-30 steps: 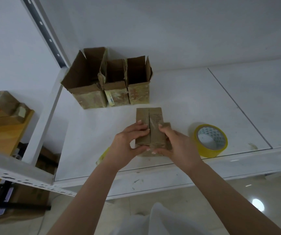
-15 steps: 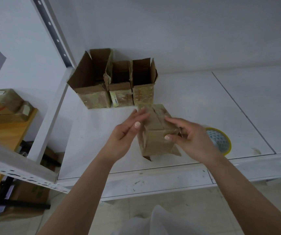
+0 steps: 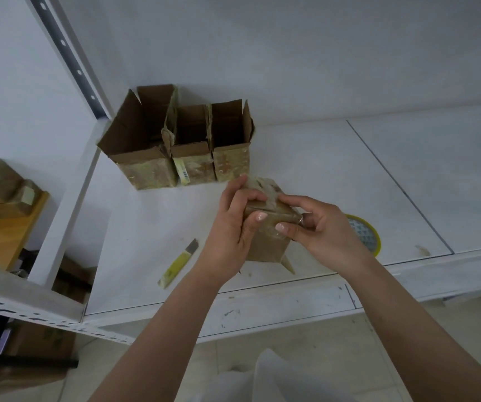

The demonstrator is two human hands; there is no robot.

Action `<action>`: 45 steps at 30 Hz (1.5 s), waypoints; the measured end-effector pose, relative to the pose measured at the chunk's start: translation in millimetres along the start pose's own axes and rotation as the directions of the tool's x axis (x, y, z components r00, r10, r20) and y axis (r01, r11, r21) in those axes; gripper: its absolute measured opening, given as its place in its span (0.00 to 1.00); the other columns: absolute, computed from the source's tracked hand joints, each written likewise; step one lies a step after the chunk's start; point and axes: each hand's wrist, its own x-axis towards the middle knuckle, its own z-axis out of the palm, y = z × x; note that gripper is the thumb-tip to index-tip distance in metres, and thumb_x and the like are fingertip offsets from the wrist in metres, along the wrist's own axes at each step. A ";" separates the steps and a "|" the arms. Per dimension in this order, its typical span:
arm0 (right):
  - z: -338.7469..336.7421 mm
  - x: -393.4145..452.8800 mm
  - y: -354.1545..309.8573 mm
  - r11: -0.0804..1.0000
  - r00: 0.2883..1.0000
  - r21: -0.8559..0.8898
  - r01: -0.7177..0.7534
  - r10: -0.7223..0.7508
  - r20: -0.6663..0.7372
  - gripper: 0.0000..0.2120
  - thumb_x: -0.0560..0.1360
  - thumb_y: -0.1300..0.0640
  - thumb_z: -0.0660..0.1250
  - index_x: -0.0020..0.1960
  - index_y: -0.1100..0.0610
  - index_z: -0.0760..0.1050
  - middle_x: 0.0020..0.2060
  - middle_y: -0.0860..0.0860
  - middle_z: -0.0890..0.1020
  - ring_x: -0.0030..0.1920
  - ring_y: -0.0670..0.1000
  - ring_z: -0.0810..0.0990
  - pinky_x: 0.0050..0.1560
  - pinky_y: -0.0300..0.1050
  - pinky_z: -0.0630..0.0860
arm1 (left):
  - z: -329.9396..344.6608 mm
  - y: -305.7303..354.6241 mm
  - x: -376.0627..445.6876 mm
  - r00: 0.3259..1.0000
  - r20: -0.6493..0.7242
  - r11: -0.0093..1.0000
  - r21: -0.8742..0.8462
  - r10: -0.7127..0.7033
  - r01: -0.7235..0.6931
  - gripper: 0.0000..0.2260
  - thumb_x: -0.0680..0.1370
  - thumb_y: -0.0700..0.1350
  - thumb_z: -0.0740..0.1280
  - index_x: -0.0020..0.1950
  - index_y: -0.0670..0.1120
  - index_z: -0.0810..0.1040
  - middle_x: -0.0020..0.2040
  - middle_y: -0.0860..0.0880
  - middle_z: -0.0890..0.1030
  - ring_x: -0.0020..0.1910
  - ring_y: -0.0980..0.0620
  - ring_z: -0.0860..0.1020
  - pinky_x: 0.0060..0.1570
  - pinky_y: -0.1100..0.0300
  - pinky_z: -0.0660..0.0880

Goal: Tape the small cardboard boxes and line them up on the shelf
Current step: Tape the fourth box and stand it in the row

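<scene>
Head view — my left hand (image 3: 233, 227) and right hand (image 3: 320, 227) both grip a small cardboard box (image 3: 268, 242), tilted above the shelf (image 3: 306, 158) front; three open boxes (image 3: 187, 152) stand behind — tape roll (image 3: 369, 239) right.

Nothing here can be read: the pale label (image 3: 183, 173) on the middle open box (image 3: 193, 158) bears blue marks (too small and blurred to make out as words).
</scene>
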 end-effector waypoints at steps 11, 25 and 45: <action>-5.3 -3.4 14.7 0.995 0.997 0.070 0.071 -0.069 -0.024 0.23 0.78 0.36 0.51 0.72 0.33 0.60 0.65 0.53 0.77 0.65 0.53 0.76 0.64 0.50 0.75 | -1.0 11.3 10.4 0.969 -0.243 0.999 -0.034 -0.043 0.036 0.12 0.82 0.46 0.55 0.57 0.44 0.76 0.58 0.51 0.75 0.58 0.69 0.71 0.57 0.75 0.64; 17.5 2.2 13.8 0.942 0.928 -0.186 0.279 -0.315 -0.201 0.20 0.80 0.49 0.59 0.70 0.53 0.71 0.50 0.44 0.81 0.45 0.34 0.79 0.45 0.27 0.73 | 10.3 7.5 -0.4 0.965 -0.261 0.999 0.025 0.034 -0.028 0.07 0.81 0.46 0.63 0.56 0.48 0.77 0.64 0.49 0.74 0.68 0.57 0.71 0.64 0.66 0.69; 41.3 -23.3 59.5 0.775 0.878 -0.454 0.440 -0.478 0.034 0.21 0.78 0.54 0.66 0.69 0.61 0.72 0.63 0.62 0.78 0.43 0.57 0.86 0.38 0.50 0.83 | 5.9 -40.9 -45.7 0.991 -0.111 0.993 0.100 0.073 -0.062 0.11 0.74 0.42 0.70 0.55 0.41 0.84 0.60 0.55 0.79 0.74 0.49 0.66 0.64 0.42 0.73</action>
